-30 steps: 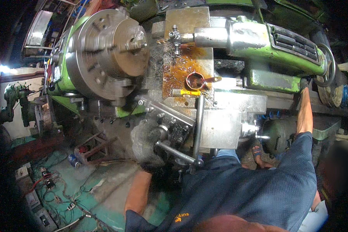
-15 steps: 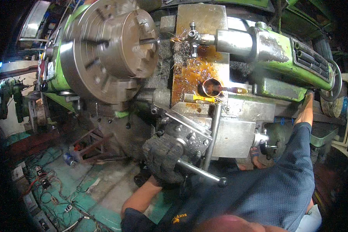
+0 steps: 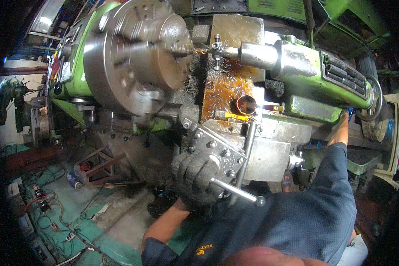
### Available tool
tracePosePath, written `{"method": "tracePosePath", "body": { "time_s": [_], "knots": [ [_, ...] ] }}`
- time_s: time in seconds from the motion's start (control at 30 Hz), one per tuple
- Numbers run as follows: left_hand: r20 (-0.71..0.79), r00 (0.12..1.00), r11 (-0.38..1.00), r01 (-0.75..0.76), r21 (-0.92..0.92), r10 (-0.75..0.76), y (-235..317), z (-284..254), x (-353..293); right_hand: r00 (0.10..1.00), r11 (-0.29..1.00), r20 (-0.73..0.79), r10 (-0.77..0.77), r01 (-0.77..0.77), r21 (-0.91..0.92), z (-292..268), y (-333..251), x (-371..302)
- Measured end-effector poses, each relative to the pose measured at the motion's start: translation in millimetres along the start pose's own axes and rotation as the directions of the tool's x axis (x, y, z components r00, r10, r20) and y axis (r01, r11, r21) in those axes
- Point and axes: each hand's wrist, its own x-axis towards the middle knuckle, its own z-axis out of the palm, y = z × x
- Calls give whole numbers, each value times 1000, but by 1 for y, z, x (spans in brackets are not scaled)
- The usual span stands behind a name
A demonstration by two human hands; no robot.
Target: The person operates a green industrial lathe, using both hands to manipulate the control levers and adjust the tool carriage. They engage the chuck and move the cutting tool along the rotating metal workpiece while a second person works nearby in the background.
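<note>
My left hand point(image 3: 195, 175) wears a dark knitted glove. Its fingers curl over the tool post point(image 3: 221, 150), beside a steel lever with a ball end point(image 3: 239, 191). Bare and far to the right, my right hand point(image 3: 344, 114) reaches to the underside of the green tailstock point(image 3: 308, 66), where its fingers are hidden. A twist drill point(image 3: 201, 51) projects from the tailstock toward the round workpiece point(image 3: 170, 53) in the large lathe chuck point(image 3: 119, 57). Chuck and workpiece are blurred by spinning. A bolted clamp point(image 3: 217, 51) is around the drill's shank.
On the oily carriage plate point(image 3: 228, 88) sit a round cup point(image 3: 246, 105), a brush point(image 3: 272, 107) and a yellow-handled tool point(image 3: 237, 116). A handwheel point(image 3: 377, 97) is at the tailstock's end. Cables point(image 3: 53, 221), a can point(image 3: 73, 181) and a metal frame point(image 3: 99, 166) occupy the floor at left.
The view has shifted slightly. The drill's tip now appears closer to the spinning workpiece. My left hand stays at the tool post and my right hand stays by the tailstock.
</note>
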Motion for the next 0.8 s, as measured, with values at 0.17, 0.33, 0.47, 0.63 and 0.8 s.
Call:
{"method": "tracePosePath", "body": {
  "time_s": [0.17, 0.33, 0.47, 0.63, 0.8],
  "knots": [
    [-7, 1000, 1000, -15, 2, 15, -2, -5, -1, 1000, 1000, 18, -8, 8, 15, 4, -9, 1],
    [-26, 999, 999, -34, -4, 34, -7, -11, 0, 997, 998, 66, -26, 21, 62, 13, -46, 20],
    [-260, 962, 996, -84, -11, 78, -4, -20, 19, 994, 989, 105, 3, -19, 146, 12, -58, 12],
    [-533, 838, 986, -162, -39, 116, 3, -21, 27, 982, 902, 187, -6, -76, 425, -11, -37, -18],
    [-506, 855, 979, -182, -91, 113, 1, -18, 21, 930, 909, -58, -363, 367, 198, -39, -41, -133]
  ]
}}
